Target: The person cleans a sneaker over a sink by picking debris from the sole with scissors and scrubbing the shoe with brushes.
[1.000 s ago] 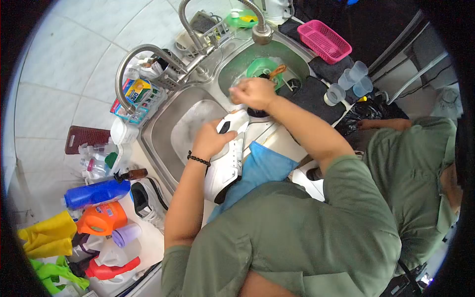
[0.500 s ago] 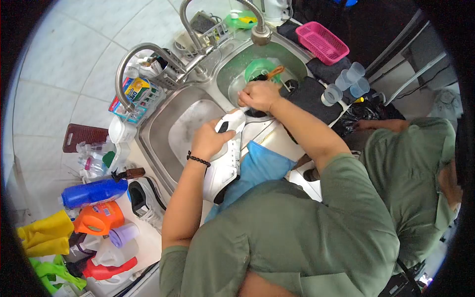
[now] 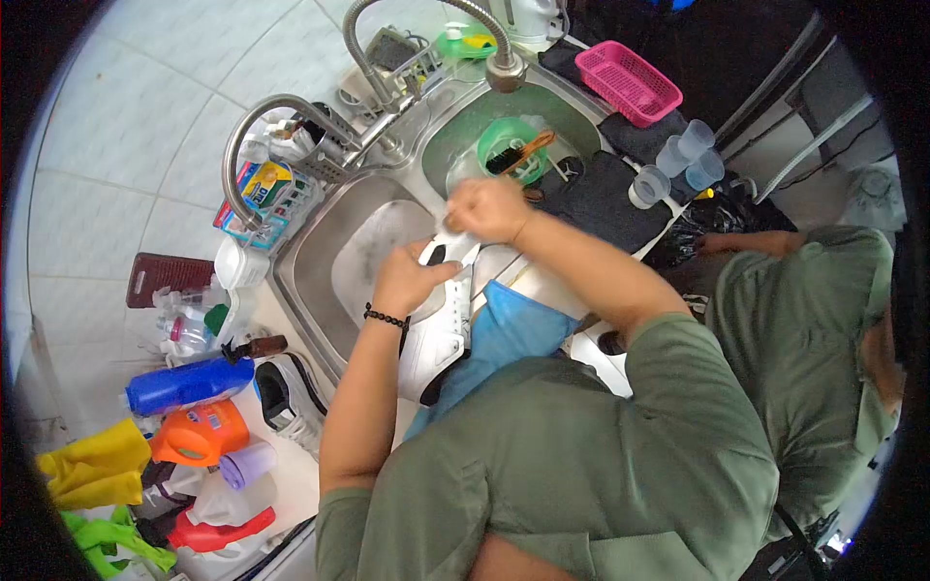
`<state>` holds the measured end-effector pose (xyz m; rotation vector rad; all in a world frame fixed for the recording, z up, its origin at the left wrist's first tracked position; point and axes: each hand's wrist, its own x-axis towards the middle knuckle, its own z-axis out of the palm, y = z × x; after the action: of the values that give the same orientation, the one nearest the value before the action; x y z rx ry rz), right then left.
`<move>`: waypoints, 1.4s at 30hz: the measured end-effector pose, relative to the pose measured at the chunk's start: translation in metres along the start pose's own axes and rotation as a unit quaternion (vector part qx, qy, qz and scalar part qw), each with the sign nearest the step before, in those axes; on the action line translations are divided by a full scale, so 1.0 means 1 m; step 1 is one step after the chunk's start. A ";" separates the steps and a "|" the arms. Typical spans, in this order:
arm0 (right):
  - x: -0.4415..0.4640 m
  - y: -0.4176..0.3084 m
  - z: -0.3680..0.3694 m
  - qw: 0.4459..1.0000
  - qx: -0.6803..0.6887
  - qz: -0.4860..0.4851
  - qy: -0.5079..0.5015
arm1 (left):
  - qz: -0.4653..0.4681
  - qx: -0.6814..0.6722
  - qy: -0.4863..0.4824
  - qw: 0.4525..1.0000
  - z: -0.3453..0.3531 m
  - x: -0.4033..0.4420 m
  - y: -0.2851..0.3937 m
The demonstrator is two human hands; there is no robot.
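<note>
My left hand (image 3: pixel 407 279), with a dark bead bracelet at the wrist, grips a white shoe (image 3: pixel 436 339) near the edge of the left sink (image 3: pixel 308 254). At the shoe's upper end is my right hand (image 3: pixel 489 209), its fingers curled and slightly blurred; what they hold, if anything, is too small to make out. Under the shoe's right side lies a blue cloth (image 3: pixel 518 324). In the right sink a wooden-handled brush (image 3: pixel 523 152) rests on a green bowl (image 3: pixel 494 129).
Bottles, among them a blue one (image 3: pixel 189 385) and an orange one (image 3: pixel 199 434), stand left beside another shoe (image 3: pixel 289 397). Two curved faucets rise behind the sinks. A pink basket (image 3: pixel 630 82) and plastic cups (image 3: pixel 697 140) are right, near a co-worker's arm (image 3: pixel 756 242).
My right hand has moved down and left from over the right sink to the shoe's upper end. More of the brush and green bowl shows. The left hand keeps its grip.
</note>
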<state>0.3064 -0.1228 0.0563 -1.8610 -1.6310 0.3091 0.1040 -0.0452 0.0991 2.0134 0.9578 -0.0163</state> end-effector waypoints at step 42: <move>0.050 -0.080 -0.125 0.931 0.275 0.039 0.236 | 0.332 -0.181 0.294 0.878 -0.040 -0.053 0.017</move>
<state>0.3230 -0.1112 0.2118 -1.4251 -1.0114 0.2865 0.0641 -0.0551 0.1541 1.9078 0.5006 1.1240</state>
